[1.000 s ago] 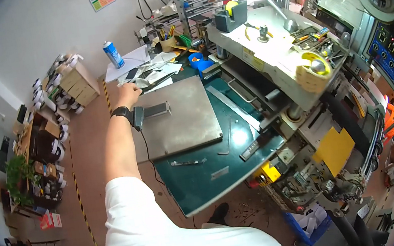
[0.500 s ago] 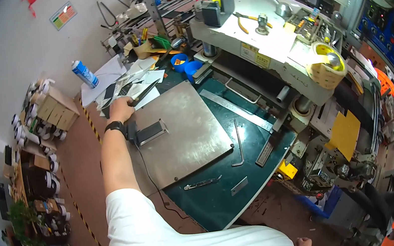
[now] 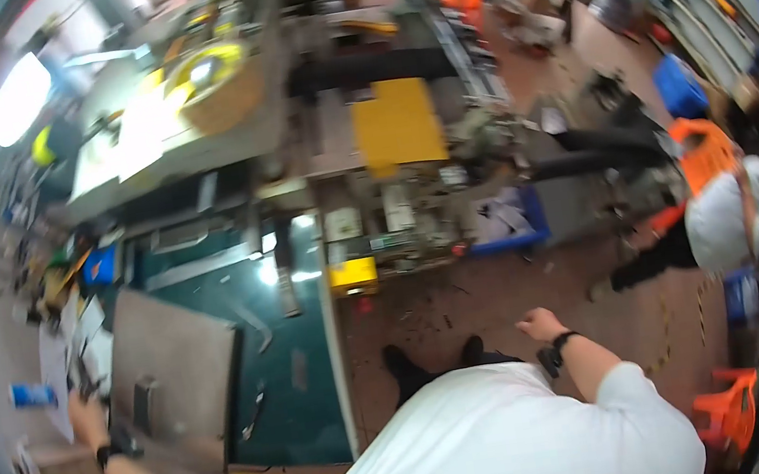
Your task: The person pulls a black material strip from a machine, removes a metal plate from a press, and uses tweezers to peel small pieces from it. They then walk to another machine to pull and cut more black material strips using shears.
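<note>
My left hand (image 3: 88, 419) reaches to the far left, beside white papers (image 3: 96, 345) and some dark pieces at the edge of a flat metal plate (image 3: 172, 349). Motion smears its fingers, so its grip does not show. A dark block-shaped device (image 3: 144, 406) sits on the plate near my left wrist. My right hand (image 3: 540, 323) hangs over the floor on the right, fingers curled in, with nothing visible in them. On the green bench top (image 3: 301, 437) lie a bent hex key (image 3: 257, 330), a slim metal tool (image 3: 254, 416) and a small metal strip (image 3: 298, 370).
A blue and white spray can (image 3: 33, 394) is at the far left. Beyond the bench stands a machine with a yellow sheet (image 3: 397, 123) and a blue bin (image 3: 532, 220). Another person (image 3: 735, 211) is at right, near orange chairs (image 3: 703, 155).
The view has swung right, so the bench now appears further left and the other person shows. My left arm still reaches toward the papers. More of my right forearm is in view.
</note>
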